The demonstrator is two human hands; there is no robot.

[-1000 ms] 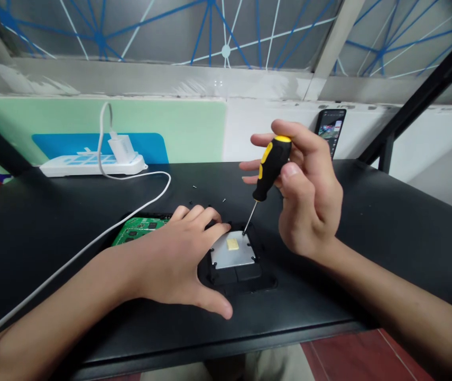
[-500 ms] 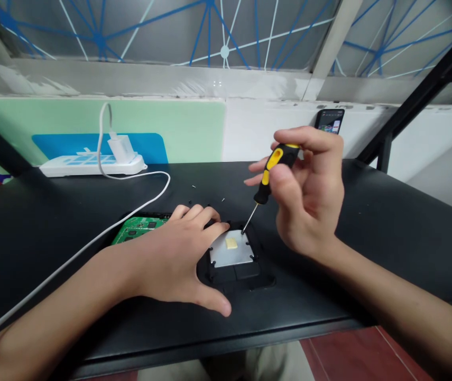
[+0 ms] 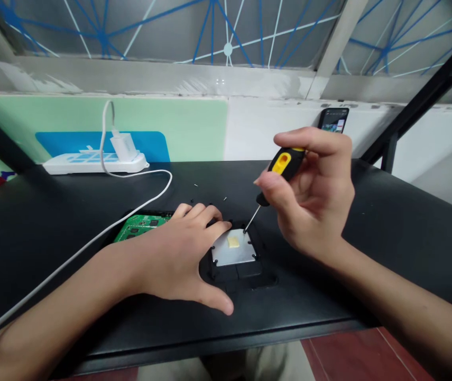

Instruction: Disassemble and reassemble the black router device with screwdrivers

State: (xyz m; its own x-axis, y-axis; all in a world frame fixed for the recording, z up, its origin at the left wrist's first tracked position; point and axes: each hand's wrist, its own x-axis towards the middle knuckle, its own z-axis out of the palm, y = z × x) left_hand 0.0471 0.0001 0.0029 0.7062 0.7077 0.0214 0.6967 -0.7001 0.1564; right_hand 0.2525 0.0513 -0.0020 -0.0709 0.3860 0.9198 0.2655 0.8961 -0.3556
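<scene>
In my right hand (image 3: 315,193) is a black and yellow screwdriver (image 3: 285,163), slanting down to the left. Its thin shaft ends at the upper right corner of a silver metal plate (image 3: 229,257), by a dark screw spot. The plate sits in a black plastic housing (image 3: 249,270) and carries a pale yellow pad (image 3: 233,242). My left hand (image 3: 182,254) rests open across the housing's left side, its thumb spread toward the table edge and fingertips at the back rim. Partly behind that hand shows a green circuit board (image 3: 140,226) in a black frame.
Small loose screws (image 3: 225,199) lie on the black table (image 3: 400,227) behind the housing. A white cable (image 3: 130,210) runs from a charger (image 3: 123,146) in a power strip (image 3: 91,165) past the board. A phone (image 3: 333,120) leans against the back wall.
The fingers of my right hand have turned around the screwdriver's handle, and its yellow inserts show differently. The tip stays at the same corner. My left hand keeps its place.
</scene>
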